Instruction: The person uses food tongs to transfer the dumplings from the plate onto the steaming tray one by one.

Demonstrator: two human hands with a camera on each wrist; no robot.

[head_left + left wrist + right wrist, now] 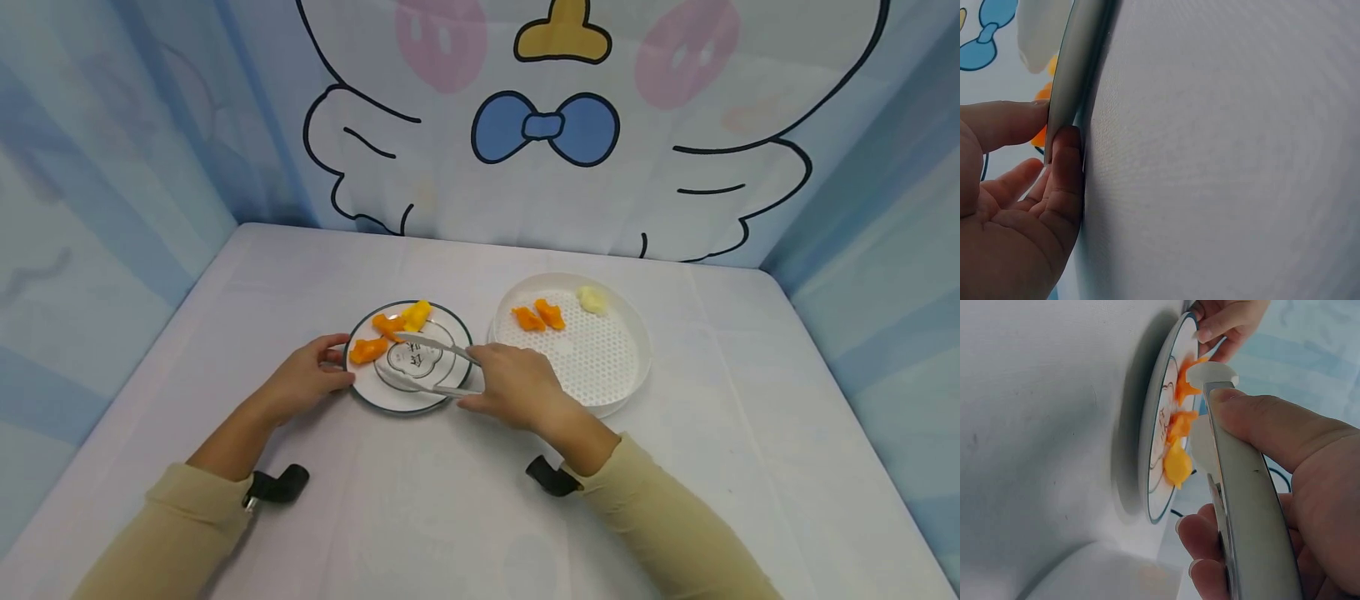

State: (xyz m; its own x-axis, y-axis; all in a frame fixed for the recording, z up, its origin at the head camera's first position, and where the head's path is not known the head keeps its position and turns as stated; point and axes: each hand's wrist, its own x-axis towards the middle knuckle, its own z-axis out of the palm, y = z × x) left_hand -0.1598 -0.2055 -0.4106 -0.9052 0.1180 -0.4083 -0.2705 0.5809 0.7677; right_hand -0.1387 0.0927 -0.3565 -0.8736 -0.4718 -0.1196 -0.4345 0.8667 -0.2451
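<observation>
My left hand (303, 379) pinches the left rim of a white plate (401, 402) with a dark edge line. In the left wrist view the thumb lies over the rim and a finger (1066, 169) under it. On the plate are two orange dumpling-like pieces (367, 350) and a yellow one (417, 315). My right hand (521, 387) grips a pair of tongs (1254, 519), thumb on one arm and fingers round the other. The tongs' pale tips are spread above the plate, near the orange pieces; whether they touch any cannot be told.
Right of the plate, partly behind my right hand, stands a round white tray (600, 367) with a perforated base. It holds two orange pieces (550, 314) and a pale yellow one (592, 300). A white cloth (420, 517) covers the table; printed curtains (543, 200) surround it.
</observation>
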